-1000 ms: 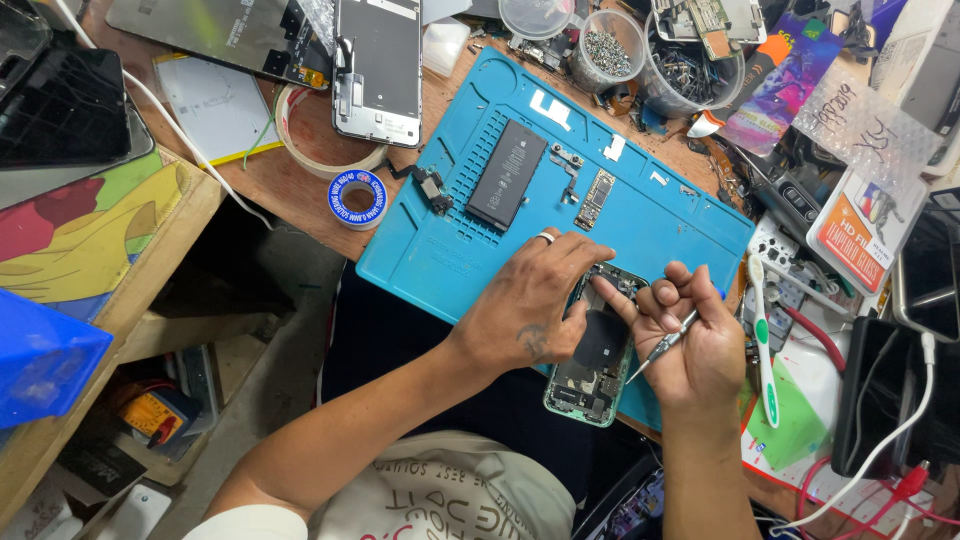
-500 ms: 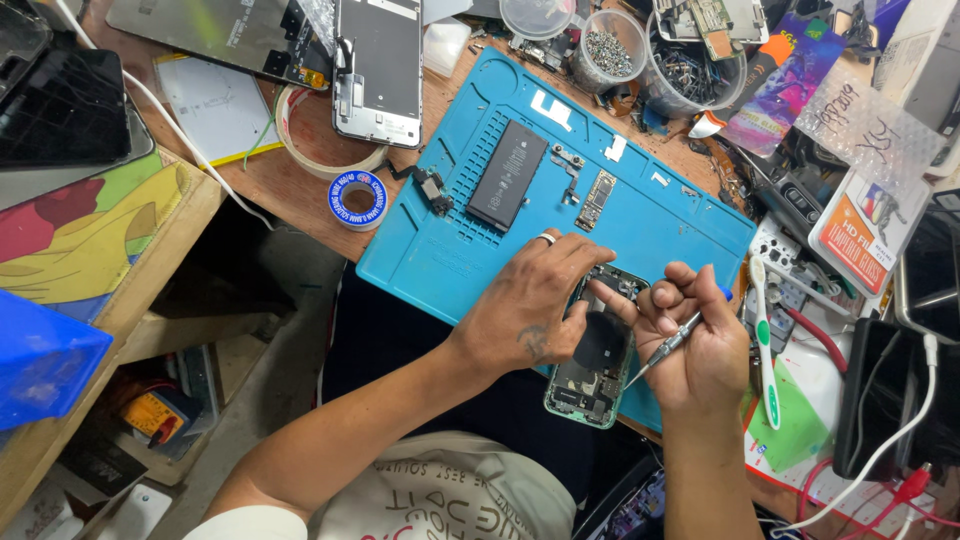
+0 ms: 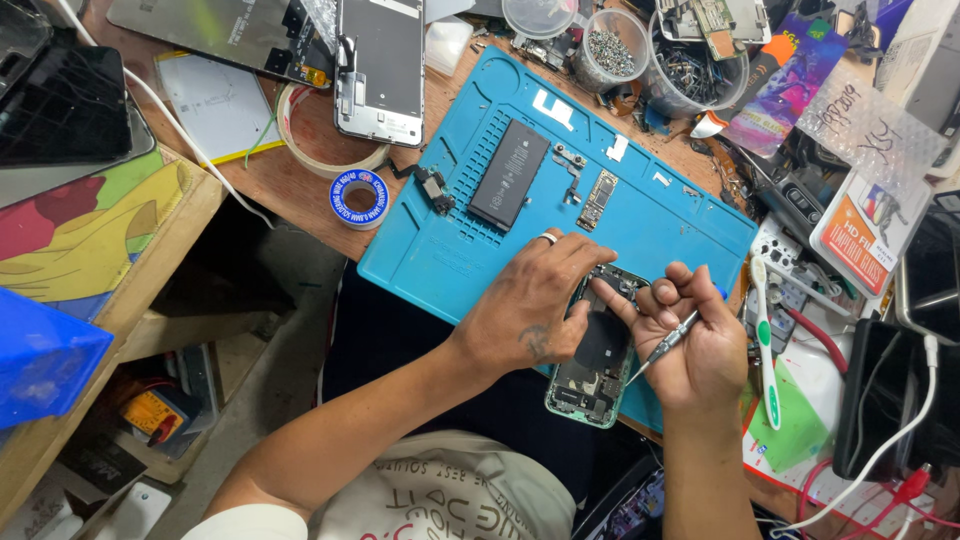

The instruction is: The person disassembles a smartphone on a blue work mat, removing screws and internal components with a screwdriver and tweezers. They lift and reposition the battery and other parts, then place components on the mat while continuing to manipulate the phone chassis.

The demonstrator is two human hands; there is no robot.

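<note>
An opened green phone body (image 3: pixel 592 372) lies at the near edge of a blue work mat (image 3: pixel 470 250). My left hand (image 3: pixel 535 300), with a ring on one finger, presses down on the phone's left side and holds it still. My right hand (image 3: pixel 690 335) is closed around a thin metal screwdriver (image 3: pixel 662 346) and rests beside the phone's right edge, with its forefinger reaching onto the phone's upper part. A black phone battery (image 3: pixel 510 174) and a small circuit board (image 3: pixel 598 199) lie farther up the mat.
A phone screen panel (image 3: pixel 382 68) and a roll of tape (image 3: pixel 358 198) lie left of the mat. Plastic tubs of screws (image 3: pixel 610 42) stand at the back. A green toothbrush (image 3: pixel 765 340), cables and boxes crowd the right side. A blue bin (image 3: pixel 40 360) sits lower left.
Both hands stay on the phone. My right hand has shifted the screwdriver slightly, nothing else moved.
</note>
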